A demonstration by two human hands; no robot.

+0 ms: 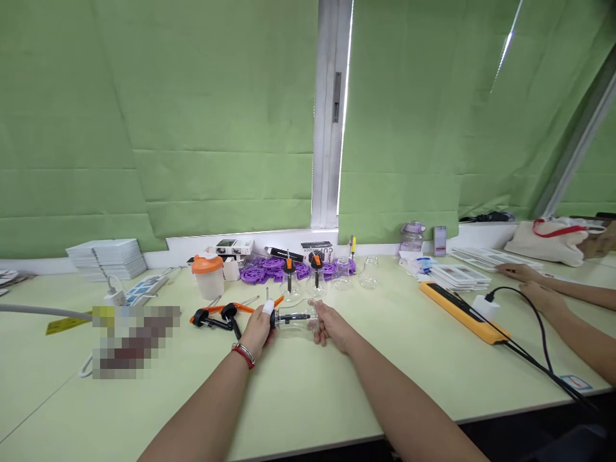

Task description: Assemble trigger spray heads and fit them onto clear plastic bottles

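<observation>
We hold a clear glass cup (302,319) lying on its side just above the counter (337,385), low in the middle of the view. Our left hand (257,330) wraps around the black plunger end (275,317) at the cup's nine o'clock, its bandaged fingertip (268,307) on top. Our right hand (331,327) grips the open mouth of the cup at its three o'clock. Both hands are closed on the piece, one at each end.

To do this well, we judge that the right hand should keep the glass level and steady while the left works the plunger straight along the cup's axis, without twisting sideways. Glass is slick, so a firm, even hold matters.

At ten o'clock from the cup lie orange-and-black pump handles (216,316), close by. At twelve o'clock stand more clear cups (368,273) before purple plastic parts (269,269). An orange-lidded shaker (208,276) stands at eleven o'clock. At three o'clock, well apart, another person's hands (529,285) rest near a yellow power strip (462,311).
</observation>
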